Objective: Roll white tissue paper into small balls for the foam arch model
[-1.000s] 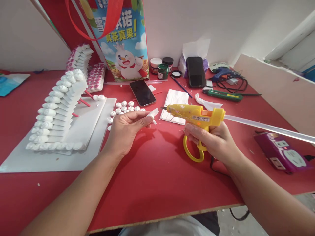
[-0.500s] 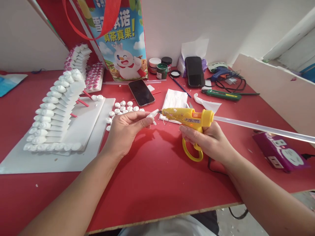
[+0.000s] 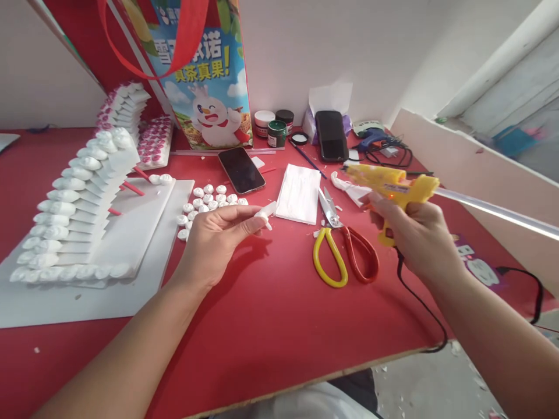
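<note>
While glue gun (image 3: 386, 179) is gripped by right hand (image 3: 414, 233),
strip (image 3: 266, 210) is pinched by left hand (image 3: 213, 241), left of scissors (image 3: 334, 221).

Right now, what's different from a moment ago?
The right hand has drawn the yellow glue gun rightward, away from the small white piece, revealing more of the metal scissors with yellow and red handles. Nothing was let go; the left hand still pinches that piece.
</note>
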The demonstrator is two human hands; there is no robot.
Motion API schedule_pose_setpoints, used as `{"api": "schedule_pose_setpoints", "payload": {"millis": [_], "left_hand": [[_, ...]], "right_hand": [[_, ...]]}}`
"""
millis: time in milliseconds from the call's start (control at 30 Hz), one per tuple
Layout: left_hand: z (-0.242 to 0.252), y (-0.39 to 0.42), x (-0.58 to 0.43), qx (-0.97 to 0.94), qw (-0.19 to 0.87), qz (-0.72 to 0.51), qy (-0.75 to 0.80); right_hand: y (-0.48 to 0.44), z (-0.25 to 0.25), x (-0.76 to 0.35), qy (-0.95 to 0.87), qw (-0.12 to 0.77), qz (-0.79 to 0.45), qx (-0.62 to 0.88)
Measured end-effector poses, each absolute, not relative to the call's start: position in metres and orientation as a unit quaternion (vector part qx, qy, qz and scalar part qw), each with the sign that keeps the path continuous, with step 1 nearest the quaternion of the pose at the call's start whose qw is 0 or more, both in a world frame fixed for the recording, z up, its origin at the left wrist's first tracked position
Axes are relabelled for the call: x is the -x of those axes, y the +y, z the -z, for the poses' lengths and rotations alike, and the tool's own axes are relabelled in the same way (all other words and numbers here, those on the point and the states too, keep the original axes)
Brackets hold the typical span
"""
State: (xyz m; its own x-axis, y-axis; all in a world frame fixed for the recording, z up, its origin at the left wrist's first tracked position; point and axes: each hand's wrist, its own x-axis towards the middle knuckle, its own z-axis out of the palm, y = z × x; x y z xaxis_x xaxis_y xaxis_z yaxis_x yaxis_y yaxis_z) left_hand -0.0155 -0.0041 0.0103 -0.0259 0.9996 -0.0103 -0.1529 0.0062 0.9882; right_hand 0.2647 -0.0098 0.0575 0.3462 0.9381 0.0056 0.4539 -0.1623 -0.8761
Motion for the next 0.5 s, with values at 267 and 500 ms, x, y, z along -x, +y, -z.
{"api": "schedule_pose_setpoints", "payload": {"millis": [267,500], "left_hand": [[-0.011,-0.008,0.012,-0.463,0.554,-0.526,0.448],[-0.009,-0.009,0.011,-0.477,0.553,-0.504,0.461]], "right_hand": [[0.0,-0.022,-0.323,-0.448,0.374,-0.176,0.793],[-0.004,-0.032,-0.317,-0.477,0.329,-0.15,0.801]]}}
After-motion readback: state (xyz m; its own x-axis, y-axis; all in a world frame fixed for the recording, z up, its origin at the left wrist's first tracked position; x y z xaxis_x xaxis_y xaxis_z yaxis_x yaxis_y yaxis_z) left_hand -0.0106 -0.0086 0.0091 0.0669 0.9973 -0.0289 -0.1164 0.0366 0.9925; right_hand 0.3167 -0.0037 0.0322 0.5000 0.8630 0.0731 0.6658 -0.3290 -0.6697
